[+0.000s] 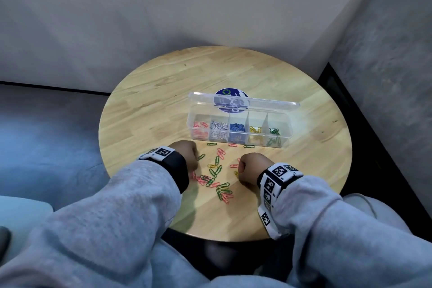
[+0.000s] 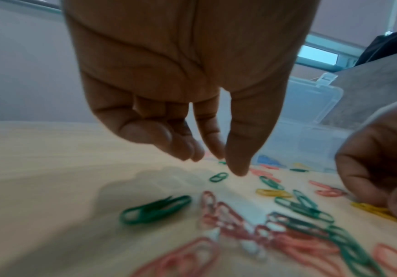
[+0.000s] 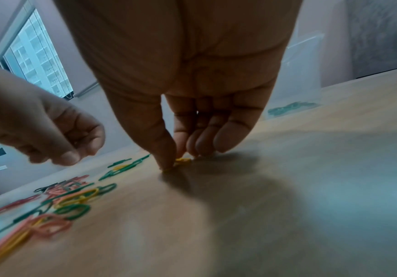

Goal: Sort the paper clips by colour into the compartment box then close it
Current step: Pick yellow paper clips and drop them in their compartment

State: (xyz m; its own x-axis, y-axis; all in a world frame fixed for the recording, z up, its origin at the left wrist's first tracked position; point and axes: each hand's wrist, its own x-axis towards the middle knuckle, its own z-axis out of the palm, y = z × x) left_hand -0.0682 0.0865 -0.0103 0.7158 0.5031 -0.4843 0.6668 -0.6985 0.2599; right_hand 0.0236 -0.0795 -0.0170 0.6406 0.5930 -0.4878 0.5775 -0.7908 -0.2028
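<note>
We find the compartment box (image 1: 238,128) standing on the round wooden table (image 1: 163,91), beyond both hands, with its clear lid (image 1: 257,101) raised at the far side. Reading its five compartments from left to right, we note pink, white, blue, yellow and green clips already lodged in them. The loose paper clips (image 1: 216,174), pink, green and yellow, lie scattered on the table between the box and the near edge, most of them between the two hands. The left hand (image 2: 188,93) hangs just above the table at the left of the scatter; its fingers (image 2: 169,138) point downward, slightly bent and close together, and we see nothing held in them, the thumb tip standing just over a green clip (image 2: 219,177). The right hand (image 3: 183,93) is at the right of the scatter, its fingertips down on the table; thumb and forefinger meet on a yellow clip (image 3: 181,162) that lies on the wood. Both wrists carry bands with black-and-white markers (image 1: 279,170), over grey sleeves (image 1: 131,206).
</note>
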